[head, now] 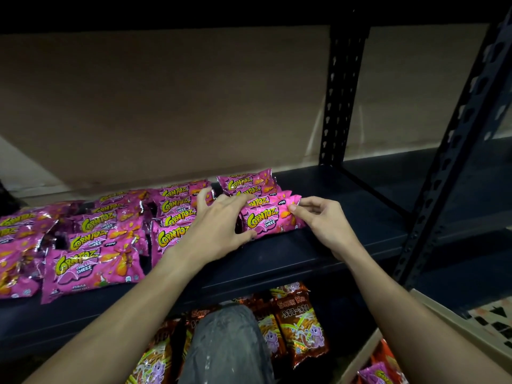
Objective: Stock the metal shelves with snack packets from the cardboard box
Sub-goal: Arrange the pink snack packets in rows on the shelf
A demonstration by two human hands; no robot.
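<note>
From the head view, we find both hands up on the dark metal shelf, working on one pink row at its right end. The right hand pinches the crimped right seam of the front Corntoz packet between thumb and forefinger, the other fingers loosely curled. We take that as a grip for steering: the seam is the one stiff part of a puffy bag. The left hand is spread wide and holds nothing. Its thumb lies at the packet's near left edge and its fingers reach over the packets behind, which we judge squares the row and stops it toppling.

The packet lies on its long edge with the label facing near, touching the Corntoz row behind it. We think that makes the name readable from the aisle. To the left, more Corntoz packets lie overlapped in looser rows.

On the shelf below stand orange Mi-Mi packets, beside a knee in grey trousers. The cardboard box sits low at the near right, with a pink packet showing inside, so we judge that stocking is not finished.
</note>
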